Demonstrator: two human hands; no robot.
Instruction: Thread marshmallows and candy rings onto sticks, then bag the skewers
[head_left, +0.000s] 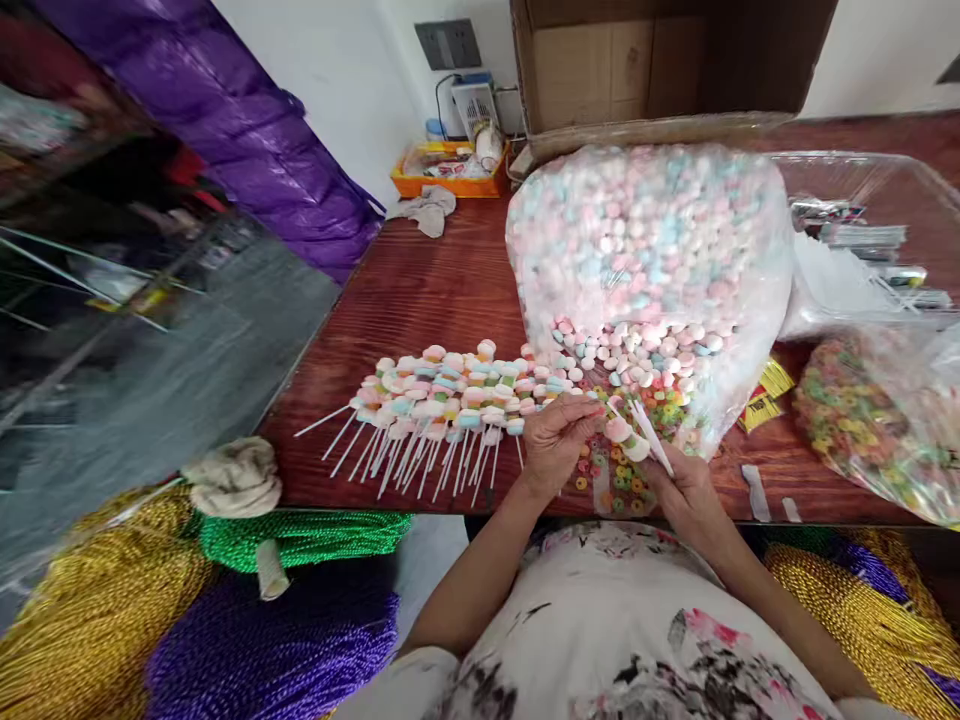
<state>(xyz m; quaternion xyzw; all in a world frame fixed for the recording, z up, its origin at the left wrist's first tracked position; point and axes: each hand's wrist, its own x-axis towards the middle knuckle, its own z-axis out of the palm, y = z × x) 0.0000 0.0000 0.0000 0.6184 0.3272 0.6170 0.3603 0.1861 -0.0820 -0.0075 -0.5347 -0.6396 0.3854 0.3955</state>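
Sticks (pixel 651 438) slant up and away in the right hand (pixel 686 495), fingers closed around them, a candy (pixel 618 430) threaded near their far tips. Just left, the left hand (pixel 556 437) pinches that candy above the table (pixel 420 290).

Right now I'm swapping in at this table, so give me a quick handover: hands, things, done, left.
Left hand: fingers pinched over the loose candy rings at the table edge.
Right hand: holds a white stick with marshmallow pieces on it.
Done: a row of finished skewers lies to the left.
Left: the big marshmallow bag is mostly full; ring bag at right.
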